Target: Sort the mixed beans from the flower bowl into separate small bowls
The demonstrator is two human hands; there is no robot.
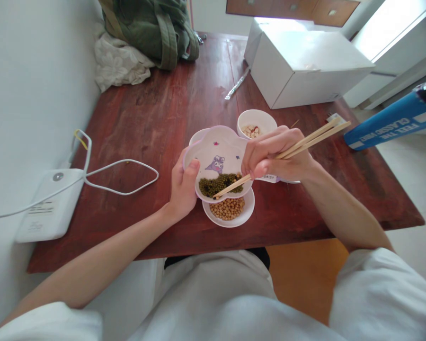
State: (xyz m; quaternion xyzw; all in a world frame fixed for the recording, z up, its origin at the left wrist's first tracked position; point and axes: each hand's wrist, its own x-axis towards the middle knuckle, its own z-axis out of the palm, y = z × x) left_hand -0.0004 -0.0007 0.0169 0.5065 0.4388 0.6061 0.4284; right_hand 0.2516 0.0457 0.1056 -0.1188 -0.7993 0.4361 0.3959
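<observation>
L hand [182, 187] grips tilted flower-shaped dish [216, 156] near table [156, 118] front edge; R hand [273, 156] pinches chopsticks [287, 152] in mung beans [220, 183]. More tilt = beans prob overshoot soybean bowl [229, 210]

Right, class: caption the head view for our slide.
Left hand tilts flower-shaped dish; right hand rakes green beans with chopsticks.

We list the white round bowl of yellow beans [230, 215] as half covered by the tilted flower-shaped white dish of green beans [216, 156]. A further white dish [198, 136] behind shows only a rim sliver. Our left hand [182, 187] has its fingers hidden beneath the dish. The blue printed tube [390, 122] and green canvas bag [152, 28] are cut by the frame edges. The label [270, 178] under our right hand [275, 154] is unreadable.
</observation>
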